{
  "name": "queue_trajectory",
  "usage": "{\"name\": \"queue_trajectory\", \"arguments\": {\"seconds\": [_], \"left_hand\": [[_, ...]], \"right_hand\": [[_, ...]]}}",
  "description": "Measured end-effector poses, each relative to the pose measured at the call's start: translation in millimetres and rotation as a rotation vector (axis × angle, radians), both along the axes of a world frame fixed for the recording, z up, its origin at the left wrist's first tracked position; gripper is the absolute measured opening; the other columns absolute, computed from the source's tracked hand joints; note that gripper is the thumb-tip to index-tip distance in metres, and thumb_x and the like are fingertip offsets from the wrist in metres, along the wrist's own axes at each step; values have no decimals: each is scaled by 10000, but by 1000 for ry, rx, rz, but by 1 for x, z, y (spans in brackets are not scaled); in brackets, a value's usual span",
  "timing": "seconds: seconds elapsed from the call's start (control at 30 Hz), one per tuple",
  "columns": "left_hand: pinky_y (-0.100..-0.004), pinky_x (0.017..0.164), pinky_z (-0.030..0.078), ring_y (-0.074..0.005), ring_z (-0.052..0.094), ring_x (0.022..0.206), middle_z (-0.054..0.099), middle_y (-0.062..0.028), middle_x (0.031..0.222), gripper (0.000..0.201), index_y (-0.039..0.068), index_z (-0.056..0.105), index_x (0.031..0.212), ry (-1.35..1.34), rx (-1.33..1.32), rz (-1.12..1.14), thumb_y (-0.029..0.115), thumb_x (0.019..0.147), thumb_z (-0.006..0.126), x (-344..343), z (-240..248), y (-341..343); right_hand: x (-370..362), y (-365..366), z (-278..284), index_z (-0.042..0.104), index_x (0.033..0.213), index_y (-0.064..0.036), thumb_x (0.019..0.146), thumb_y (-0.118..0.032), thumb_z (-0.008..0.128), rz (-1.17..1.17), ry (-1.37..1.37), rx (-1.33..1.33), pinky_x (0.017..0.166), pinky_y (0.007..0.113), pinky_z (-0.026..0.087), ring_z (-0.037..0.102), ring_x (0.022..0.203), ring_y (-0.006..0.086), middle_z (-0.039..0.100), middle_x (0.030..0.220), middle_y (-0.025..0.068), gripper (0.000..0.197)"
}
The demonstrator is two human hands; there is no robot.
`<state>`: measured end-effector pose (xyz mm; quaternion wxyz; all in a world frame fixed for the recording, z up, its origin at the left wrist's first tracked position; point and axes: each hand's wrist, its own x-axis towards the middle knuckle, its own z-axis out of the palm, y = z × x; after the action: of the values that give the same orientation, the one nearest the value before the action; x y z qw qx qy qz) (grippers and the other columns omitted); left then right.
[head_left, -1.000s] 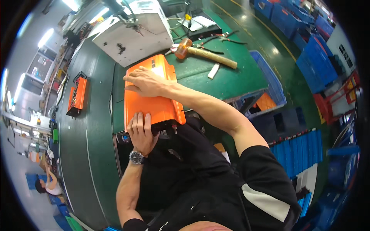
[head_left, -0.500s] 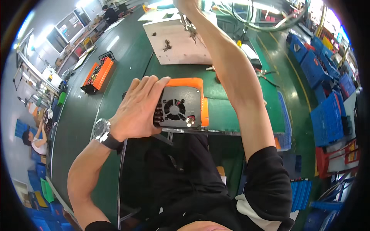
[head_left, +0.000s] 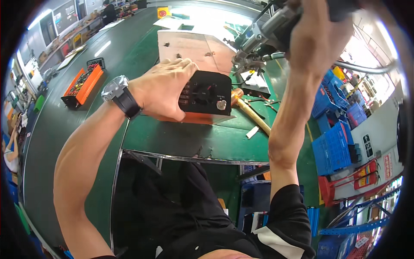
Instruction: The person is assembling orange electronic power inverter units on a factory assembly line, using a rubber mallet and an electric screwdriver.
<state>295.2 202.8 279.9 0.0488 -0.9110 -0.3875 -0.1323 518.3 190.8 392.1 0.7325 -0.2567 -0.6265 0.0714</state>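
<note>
My left hand (head_left: 161, 88) grips a black-and-orange metal box (head_left: 202, 118), fingers over its far side and thumb along the lower edge. A cooling fan (head_left: 204, 93), a row of terminals and a round metal fitting show on the black end panel, which is tilted up. At the upper right my right hand (head_left: 317, 41) is closed around a dark-bodied tool with a metal nose (head_left: 258, 36) and a hose. Its fingers are partly blurred and cut off by the frame's top. The nose points down left, above and beyond the box, apart from it.
Behind the box stands a pale carton-like block (head_left: 194, 47). A hammer (head_left: 252, 115) with a wooden handle lies at its right, near pliers. An orange tray of small parts (head_left: 84, 87) sits on the left. Blue crates (head_left: 330, 146) stand off the bench's right side.
The box and my left hand have tipped, and the orange side now faces me. My right hand has come rightward and nearer with the tool, and the head view has shifted.
</note>
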Motion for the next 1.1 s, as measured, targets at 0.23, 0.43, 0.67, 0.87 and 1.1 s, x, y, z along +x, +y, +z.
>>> {"name": "queue_trajectory", "arguments": {"seconds": [0.23,0.43,0.67,0.87,1.1], "left_hand": [[-436,1039,449,-390,595,1124,609,-239,1146,702,-74,538,1159,-3,-53,25,280,601,777,1,-4,11],[-435,1043,446,-397,596,1125,606,-234,1155,705,-72,526,1176,-28,-4,-6,265,609,774,-2,-3,10],[-441,1068,431,-393,588,1164,601,-233,1199,776,-67,503,1241,-1,-28,-18,262,602,796,-1,0,6],[-444,1077,427,-392,579,1194,596,-241,1213,796,-74,500,1244,-4,-8,-16,267,594,807,16,3,23],[-442,1099,410,-410,597,1184,601,-238,1242,914,-92,442,1369,21,-26,130,237,606,822,10,-13,17]], "right_hand": [[-11,-6,-5,421,1318,117,902,-212,671,102,58,300,530,292,523,581,583,142,597,763,59,587],[-15,-2,-5,427,1267,127,872,-143,688,711,177,220,502,279,531,591,585,148,590,790,89,545],[-6,-4,-2,462,1188,110,854,-82,665,217,-19,174,500,271,540,611,594,158,588,788,93,435],[8,29,-1,517,1116,72,819,-68,669,255,-71,267,490,266,482,596,593,133,575,775,62,362],[1,49,-1,604,1194,56,903,-153,701,-34,-66,144,759,429,559,686,788,300,681,844,149,371]]}}
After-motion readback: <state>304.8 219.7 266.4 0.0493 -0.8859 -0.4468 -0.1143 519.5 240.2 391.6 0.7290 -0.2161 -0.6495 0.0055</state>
